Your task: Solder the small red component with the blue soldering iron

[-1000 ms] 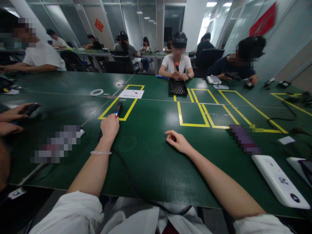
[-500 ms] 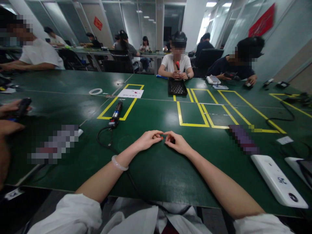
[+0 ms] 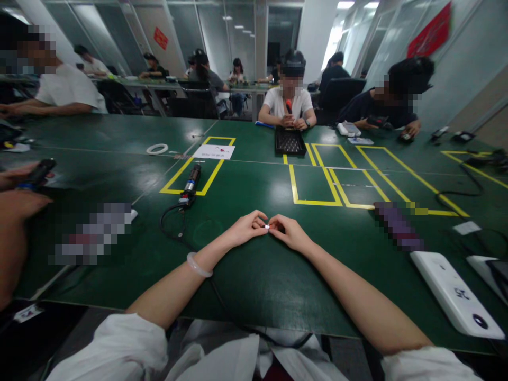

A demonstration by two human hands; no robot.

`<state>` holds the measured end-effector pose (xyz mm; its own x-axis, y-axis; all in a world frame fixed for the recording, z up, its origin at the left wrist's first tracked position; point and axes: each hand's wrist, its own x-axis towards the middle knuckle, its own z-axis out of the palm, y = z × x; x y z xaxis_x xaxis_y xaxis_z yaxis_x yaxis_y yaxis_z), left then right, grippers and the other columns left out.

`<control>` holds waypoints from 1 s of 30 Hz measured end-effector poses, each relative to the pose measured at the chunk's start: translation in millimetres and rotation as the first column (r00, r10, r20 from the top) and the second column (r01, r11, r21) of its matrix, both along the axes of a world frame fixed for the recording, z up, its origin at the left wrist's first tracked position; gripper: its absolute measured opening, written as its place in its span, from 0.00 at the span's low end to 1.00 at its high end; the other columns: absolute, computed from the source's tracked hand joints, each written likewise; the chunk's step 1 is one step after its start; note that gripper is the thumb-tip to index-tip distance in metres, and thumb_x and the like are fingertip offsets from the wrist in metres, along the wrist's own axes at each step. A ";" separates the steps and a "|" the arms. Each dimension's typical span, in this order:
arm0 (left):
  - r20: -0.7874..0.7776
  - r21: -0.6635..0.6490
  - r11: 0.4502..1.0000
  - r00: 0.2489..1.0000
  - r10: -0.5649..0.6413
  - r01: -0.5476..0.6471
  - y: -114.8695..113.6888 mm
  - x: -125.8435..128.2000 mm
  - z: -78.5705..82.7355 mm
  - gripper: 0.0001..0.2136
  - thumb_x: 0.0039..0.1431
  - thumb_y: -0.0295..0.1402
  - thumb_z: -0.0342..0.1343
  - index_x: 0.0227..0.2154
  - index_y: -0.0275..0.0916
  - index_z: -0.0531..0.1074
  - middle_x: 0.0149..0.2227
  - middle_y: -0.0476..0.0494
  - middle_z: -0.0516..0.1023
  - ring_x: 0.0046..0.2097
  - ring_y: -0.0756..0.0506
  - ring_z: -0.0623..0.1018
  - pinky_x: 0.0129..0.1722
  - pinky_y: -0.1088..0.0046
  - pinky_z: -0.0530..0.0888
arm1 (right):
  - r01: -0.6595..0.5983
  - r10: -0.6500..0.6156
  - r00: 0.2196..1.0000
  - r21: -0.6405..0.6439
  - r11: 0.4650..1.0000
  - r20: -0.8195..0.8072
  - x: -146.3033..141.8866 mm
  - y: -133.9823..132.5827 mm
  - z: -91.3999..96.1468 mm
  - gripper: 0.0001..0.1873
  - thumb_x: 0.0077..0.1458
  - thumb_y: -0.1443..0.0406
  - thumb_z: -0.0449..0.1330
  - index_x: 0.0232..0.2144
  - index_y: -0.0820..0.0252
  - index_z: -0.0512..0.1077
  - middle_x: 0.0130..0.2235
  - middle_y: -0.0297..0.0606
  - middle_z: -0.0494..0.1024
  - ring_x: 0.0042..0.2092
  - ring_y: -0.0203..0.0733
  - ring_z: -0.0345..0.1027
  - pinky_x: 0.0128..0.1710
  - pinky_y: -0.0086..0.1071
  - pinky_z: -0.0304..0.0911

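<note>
My left hand (image 3: 249, 228) and my right hand (image 3: 289, 232) meet low over the green table in front of me. Between their fingertips is a small, bright white or silvery piece (image 3: 267, 227), too tiny to name. The left thumb and fingers pinch it from one side. On the other side the right fingertips close against it; the curl of the fingers hides part of the right grip. A pale bangle (image 3: 199, 264) circles my left wrist.
Ahead lies an electric screwdriver (image 3: 191, 182) with its cable, near a paper sheet (image 3: 214, 152) and a white ring (image 3: 157, 149). A black tray (image 3: 290, 142) stands before a co-worker opposite. To the right are a phone (image 3: 399, 226) and a white power bank (image 3: 454, 293).
My hands have come together at the fingertips. An orange spot at the left fingertips no longer shows; a bright small piece now shows there.
</note>
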<state>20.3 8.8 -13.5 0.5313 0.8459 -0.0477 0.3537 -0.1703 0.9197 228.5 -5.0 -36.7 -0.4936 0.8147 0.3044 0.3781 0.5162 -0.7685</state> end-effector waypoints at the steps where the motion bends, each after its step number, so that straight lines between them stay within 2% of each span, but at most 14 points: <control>1: -0.008 0.018 1.000 1.000 0.009 -0.009 -0.2 0.0 -0.5 0.17 0.52 0.36 0.61 0.43 0.36 0.67 0.37 0.44 0.76 0.36 0.49 0.76 0.36 0.74 0.70 | 0.009 -0.009 1.000 -0.007 1.000 -0.007 0.4 0.2 -0.2 0.06 0.59 0.64 0.57 0.39 0.59 0.69 0.33 0.35 0.74 0.33 0.36 0.67 0.34 0.29 0.62; 5: -0.057 0.095 0.995 0.998 -0.009 0.015 -1.5 -0.6 -1.2 0.10 0.56 0.36 0.57 0.38 0.37 0.70 0.35 0.46 0.77 0.36 0.49 0.76 0.38 0.74 0.70 | 0.016 -0.016 1.000 -0.006 1.000 -0.013 2.1 1.1 -0.1 0.06 0.59 0.64 0.57 0.38 0.59 0.69 0.33 0.34 0.73 0.32 0.36 0.66 0.33 0.29 0.62; 11: -0.111 0.126 0.992 0.994 0.007 0.007 -0.5 -0.5 -1.8 0.12 0.58 0.40 0.54 0.38 0.37 0.71 0.35 0.46 0.77 0.38 0.47 0.76 0.38 0.73 0.70 | 0.035 -0.037 0.999 0.079 0.996 0.024 2.5 1.3 1.0 0.11 0.54 0.66 0.61 0.42 0.58 0.68 0.37 0.35 0.71 0.35 0.36 0.66 0.35 0.30 0.62; 13: -0.126 0.122 0.992 0.992 -0.004 0.019 0.0 -0.4 -1.5 0.13 0.58 0.41 0.53 0.38 0.37 0.72 0.35 0.46 0.77 0.38 0.47 0.76 0.38 0.73 0.70 | 0.032 -0.035 0.999 0.083 0.996 0.034 2.3 1.4 0.2 0.09 0.56 0.66 0.59 0.41 0.58 0.69 0.37 0.35 0.72 0.35 0.36 0.66 0.35 0.30 0.61; 16: -0.135 0.112 0.993 0.991 -0.018 0.033 -1.0 -0.1 -0.2 0.13 0.60 0.42 0.52 0.39 0.37 0.72 0.36 0.46 0.77 0.39 0.47 0.76 0.39 0.72 0.70 | 0.045 -0.046 0.999 0.062 0.997 0.017 2.5 2.5 -2.5 0.05 0.58 0.66 0.57 0.39 0.58 0.70 0.34 0.35 0.72 0.33 0.36 0.65 0.34 0.29 0.61; 21: -0.076 0.148 0.988 0.997 -0.031 0.042 -4.7 0.9 0.7 0.14 0.57 0.37 0.56 0.45 0.38 0.67 0.39 0.46 0.76 0.39 0.49 0.76 0.40 0.73 0.71 | 0.048 -0.049 0.998 -0.028 0.998 -0.043 3.1 4.4 -4.7 0.07 0.59 0.64 0.57 0.39 0.59 0.70 0.33 0.35 0.74 0.32 0.36 0.66 0.34 0.29 0.61; 25: -0.071 0.167 0.985 0.997 -0.034 0.045 -4.1 1.4 -1.2 0.11 0.59 0.36 0.54 0.42 0.39 0.67 0.37 0.46 0.76 0.40 0.48 0.76 0.40 0.73 0.71 | 0.033 -0.038 0.995 -0.058 0.998 -0.088 2.4 2.4 0.0 0.09 0.59 0.64 0.57 0.43 0.59 0.68 0.34 0.34 0.75 0.33 0.36 0.68 0.36 0.30 0.63; 30: -0.062 0.162 0.986 0.998 -0.030 0.039 -2.0 0.6 -4.3 0.09 0.61 0.37 0.51 0.42 0.39 0.67 0.36 0.46 0.77 0.39 0.48 0.77 0.41 0.72 0.71 | 0.011 -0.016 0.997 -0.057 0.998 -0.077 2.0 0.6 2.5 0.08 0.57 0.64 0.58 0.40 0.59 0.69 0.32 0.33 0.74 0.32 0.35 0.67 0.35 0.29 0.62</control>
<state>20.9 6.8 -17.8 0.5607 0.8261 0.0574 0.3980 -0.3296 0.8561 230.5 -4.4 -34.2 -0.4590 0.8381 0.2947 0.3226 0.4663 -0.8237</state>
